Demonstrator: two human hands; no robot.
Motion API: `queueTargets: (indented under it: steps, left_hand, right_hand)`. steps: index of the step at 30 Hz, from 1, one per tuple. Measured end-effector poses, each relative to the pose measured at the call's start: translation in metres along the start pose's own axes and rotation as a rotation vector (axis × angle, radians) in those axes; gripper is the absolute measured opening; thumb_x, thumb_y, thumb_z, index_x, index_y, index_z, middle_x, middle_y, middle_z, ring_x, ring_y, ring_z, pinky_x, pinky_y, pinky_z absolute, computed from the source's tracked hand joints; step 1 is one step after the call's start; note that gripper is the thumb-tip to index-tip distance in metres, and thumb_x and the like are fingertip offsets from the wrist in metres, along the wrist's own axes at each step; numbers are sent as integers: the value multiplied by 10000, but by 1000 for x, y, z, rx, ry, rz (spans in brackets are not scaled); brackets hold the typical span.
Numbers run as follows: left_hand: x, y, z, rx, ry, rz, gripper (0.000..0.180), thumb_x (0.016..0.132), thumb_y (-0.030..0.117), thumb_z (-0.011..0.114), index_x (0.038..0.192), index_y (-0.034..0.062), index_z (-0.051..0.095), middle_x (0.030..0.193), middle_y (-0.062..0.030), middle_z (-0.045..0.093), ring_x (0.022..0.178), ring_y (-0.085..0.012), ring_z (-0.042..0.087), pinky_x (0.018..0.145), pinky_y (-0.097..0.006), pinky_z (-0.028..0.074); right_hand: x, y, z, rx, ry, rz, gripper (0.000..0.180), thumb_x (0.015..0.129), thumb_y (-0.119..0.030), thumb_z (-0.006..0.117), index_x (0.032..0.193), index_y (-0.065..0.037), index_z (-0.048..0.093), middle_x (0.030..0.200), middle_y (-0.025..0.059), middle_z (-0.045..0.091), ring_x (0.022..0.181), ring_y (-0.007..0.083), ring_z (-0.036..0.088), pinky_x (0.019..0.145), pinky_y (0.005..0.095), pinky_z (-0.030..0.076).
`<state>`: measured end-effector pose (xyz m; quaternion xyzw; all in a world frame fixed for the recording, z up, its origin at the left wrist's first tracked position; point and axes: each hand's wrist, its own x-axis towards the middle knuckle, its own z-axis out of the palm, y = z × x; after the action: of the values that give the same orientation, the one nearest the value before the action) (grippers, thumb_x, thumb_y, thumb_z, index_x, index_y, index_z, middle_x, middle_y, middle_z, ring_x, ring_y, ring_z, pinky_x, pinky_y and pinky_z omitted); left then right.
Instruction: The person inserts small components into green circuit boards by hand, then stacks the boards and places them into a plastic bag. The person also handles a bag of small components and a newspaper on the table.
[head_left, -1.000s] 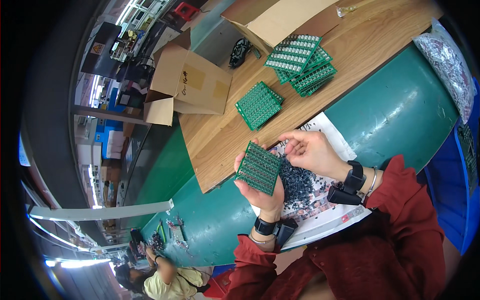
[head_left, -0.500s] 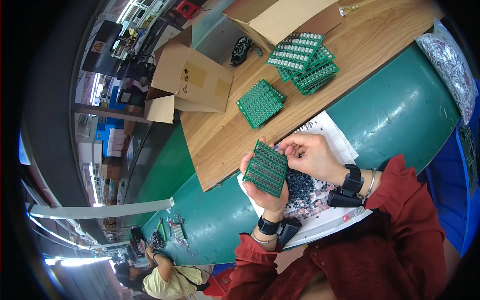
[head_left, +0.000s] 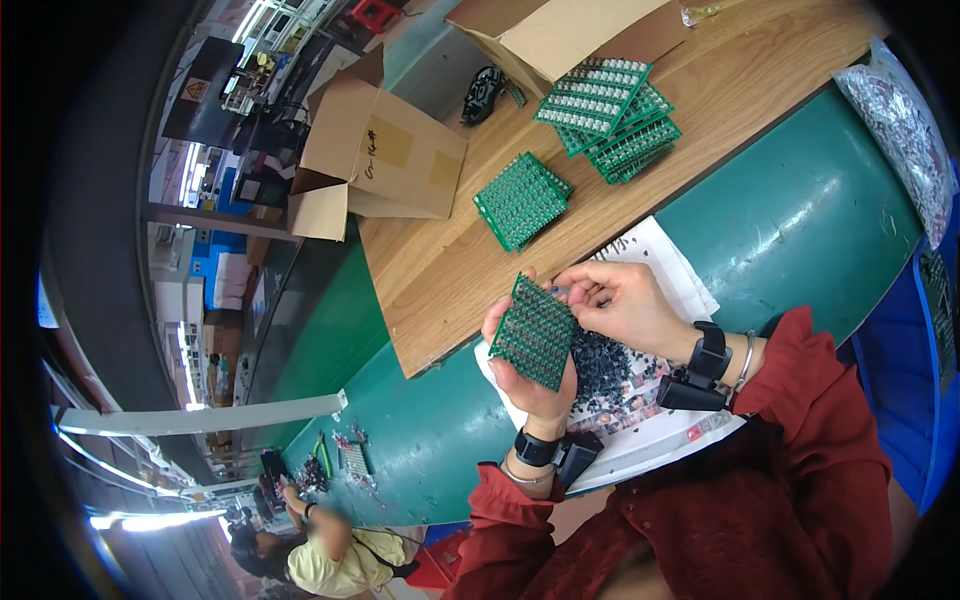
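Raised slightly, green circuit board (head_left: 535, 333) sits gripped in left hand (head_left: 530, 375); right hand (head_left: 625, 305) fingers (head_left: 572, 292) pinch at its top edge.

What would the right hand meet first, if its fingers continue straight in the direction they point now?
The right hand points its fingertips toward the upper edge of the green circuit board that the left hand holds. It would most likely meet that board first; the fingertips already look almost on it, though depth is unclear.
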<state>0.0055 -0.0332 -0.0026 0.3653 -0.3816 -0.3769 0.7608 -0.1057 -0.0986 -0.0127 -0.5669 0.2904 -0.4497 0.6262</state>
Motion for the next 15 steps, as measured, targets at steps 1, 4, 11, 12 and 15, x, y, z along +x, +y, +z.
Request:
queueTargets:
  steps: [1, 4, 11, 12, 15]
  left_hand:
    - [0, -2, -1, 13, 16, 5, 642, 878, 611, 409, 1272, 104, 402, 1323, -234, 425, 1133, -333, 500, 955, -472, 409]
    - [2, -1, -3, 1, 58, -7, 631, 879, 603, 413, 1269, 107, 407, 1322, -234, 426, 1128, -331, 502, 950, -469, 411]
    - [1, -6, -4, -39, -20, -5, 603, 893, 586, 398, 1272, 117, 410, 1319, -214, 437, 1122, -325, 506, 945, -464, 412]
    - [1, -6, -4, -36, -1, -5, 604, 893, 586, 396, 1273, 116, 408, 1319, -212, 437, 1123, -325, 505, 947, -465, 411]
    - [1, -4, -6, -31, 43, -8, 609, 892, 586, 396, 1277, 114, 403, 1319, -206, 440, 1128, -324, 501, 952, -470, 407]
  right_hand:
    - [-1, 1, -2, -53, 10, -32, 283, 735, 44, 623, 1015, 11, 640, 768, 48, 641, 677, 70, 601, 629, 220, 507]
    - [-1, -2, -3, -63, 27, -62, 280, 740, 40, 624, 1019, 14, 636, 751, 43, 643, 672, 73, 604, 632, 223, 509]
    - [0, -1, 0, 12, -7, 26, 317, 738, 34, 629, 1055, 18, 617, 715, 37, 633, 651, 70, 596, 621, 223, 506]
    - [0, 0, 0, -6, -3, 13, 322, 740, 33, 630, 1062, 16, 615, 722, 41, 638, 653, 73, 599, 620, 224, 507]
    - [-1, -2, -1, -24, 4, -10, 330, 745, 31, 633, 1073, 12, 611, 739, 54, 649, 658, 83, 609, 619, 230, 512]
